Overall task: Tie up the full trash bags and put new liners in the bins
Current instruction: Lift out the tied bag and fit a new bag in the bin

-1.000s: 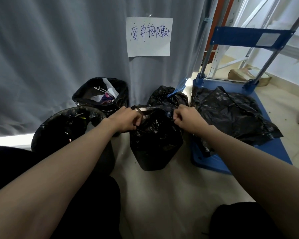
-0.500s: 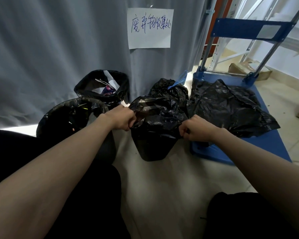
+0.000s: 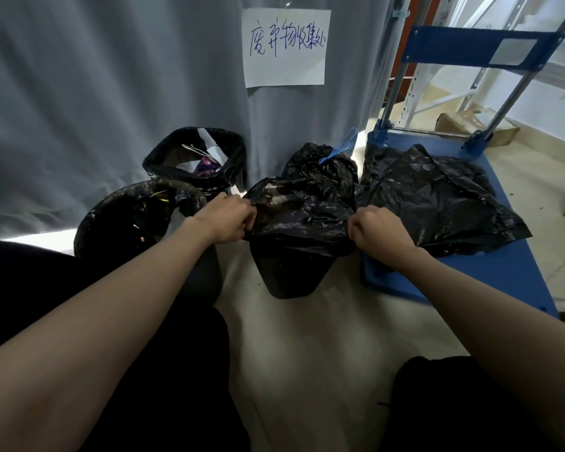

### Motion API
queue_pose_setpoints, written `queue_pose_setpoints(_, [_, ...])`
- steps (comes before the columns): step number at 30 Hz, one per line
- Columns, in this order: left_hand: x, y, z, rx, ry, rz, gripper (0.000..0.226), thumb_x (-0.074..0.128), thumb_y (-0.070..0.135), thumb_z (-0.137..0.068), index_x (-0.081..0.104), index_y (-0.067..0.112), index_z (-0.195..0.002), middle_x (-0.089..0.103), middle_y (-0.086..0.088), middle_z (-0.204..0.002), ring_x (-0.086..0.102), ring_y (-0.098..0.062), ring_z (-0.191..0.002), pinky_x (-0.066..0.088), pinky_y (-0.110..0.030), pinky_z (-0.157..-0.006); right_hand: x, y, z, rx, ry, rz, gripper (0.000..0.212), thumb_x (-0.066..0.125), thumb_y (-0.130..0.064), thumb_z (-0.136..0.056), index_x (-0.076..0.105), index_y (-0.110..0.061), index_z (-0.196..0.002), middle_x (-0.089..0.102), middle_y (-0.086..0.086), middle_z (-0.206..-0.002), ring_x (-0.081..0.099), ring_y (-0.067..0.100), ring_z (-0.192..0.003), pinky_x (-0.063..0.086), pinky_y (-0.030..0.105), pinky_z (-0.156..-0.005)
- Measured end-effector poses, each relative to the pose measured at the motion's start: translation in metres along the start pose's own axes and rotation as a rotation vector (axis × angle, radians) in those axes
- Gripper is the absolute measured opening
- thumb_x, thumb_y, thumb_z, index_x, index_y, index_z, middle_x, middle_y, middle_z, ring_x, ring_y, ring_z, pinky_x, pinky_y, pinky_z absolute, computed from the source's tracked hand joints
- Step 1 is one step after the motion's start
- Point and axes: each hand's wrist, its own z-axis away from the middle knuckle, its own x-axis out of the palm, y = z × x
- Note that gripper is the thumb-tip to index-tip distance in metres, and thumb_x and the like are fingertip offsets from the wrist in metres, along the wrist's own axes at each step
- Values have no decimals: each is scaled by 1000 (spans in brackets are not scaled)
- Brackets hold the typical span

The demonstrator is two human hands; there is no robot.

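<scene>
Head view: both fists gripped a crinkled, glossy black liner draped over the small dark bin at 12 o'clock, left hand pinching its 9 o'clock edge, right hand clenched at 3 o'clock.

1. I am at a waste collection corner in what looks like a storeroom or warehouse, not a home.
2. A handwritten paper sign in Chinese characters hangs on a grey curtain that screens off the area.
3. Several black-lined bins stand together on a pale floor, with a tied trash bag behind them.
4. A blue platform trolley with a metal push handle sits to my right, carrying loose black bags.
5. Beyond it I see metal racking uprights and a cardboard box on tiled floor.
</scene>
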Motion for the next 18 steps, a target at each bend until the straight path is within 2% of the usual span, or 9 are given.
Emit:
queue_pose_setpoints(3, [-2,16,0,-158,186,190,12,61,18,-81,54,21,-90,56,-1,-100,58,-25,-95,45,-39,-81,7,-16,4,254,168,-199,13,51,-21,-92,57,-15,-83,51,1,-86,51,20,-74,40,32,-61])
queue_pose_setpoints(6, [4,47,8,-246,328,347,14,66,28,-81,54,21,-84,57,1,-93,58,-23,-84,48,-38,-75,18,-38,8,585,263,-456,11,58,-25,-88,51,-16,-88,45,1,-98,50,20,-81,39,32,-67])
queue_pose_setpoints(8, [13,64,15,-195,365,359,17,68,35,-81,57,23,-81,57,5,-89,58,-19,-83,48,-37,-76,26,-49,11,770,269,-576,17,60,-26,-88,47,-15,-94,41,3,-105,52,24,-89,39,34,-71])
queue_pose_setpoints(10, [23,75,22,-76,340,233,18,68,41,-84,62,24,-88,56,6,-94,56,-16,-89,44,-36,-83,31,-56,13,917,248,-691,22,59,-28,-90,44,-15,-99,38,3,-110,53,28,-95,40,36,-74])
queue_pose_setpoints(12, [30,81,24,16,343,86,24,68,42,-85,64,24,-101,55,5,-102,55,-16,-95,41,-34,-86,34,-57,14,986,227,-750,25,59,-29,-91,43,-15,-104,35,4,-113,53,30,-100,42,39,-78])
queue_pose_setpoints(14, [32,85,24,36,385,15,28,69,39,-85,64,22,-107,56,3,-107,54,-18,-98,41,-33,-84,36,-57,16,989,229,-768,24,59,-26,-91,43,-16,-106,33,3,-114,53,30,-101,44,40,-80])
queue_pose_setpoints(18, [30,89,22,52,417,-31,17,72,30,-83,71,21,-97,60,2,-96,57,-19,-89,41,-33,-74,37,-57,21,895,248,-728,20,59,-20,-91,46,-18,-107,33,3,-118,52,28,-101,46,40,-79])
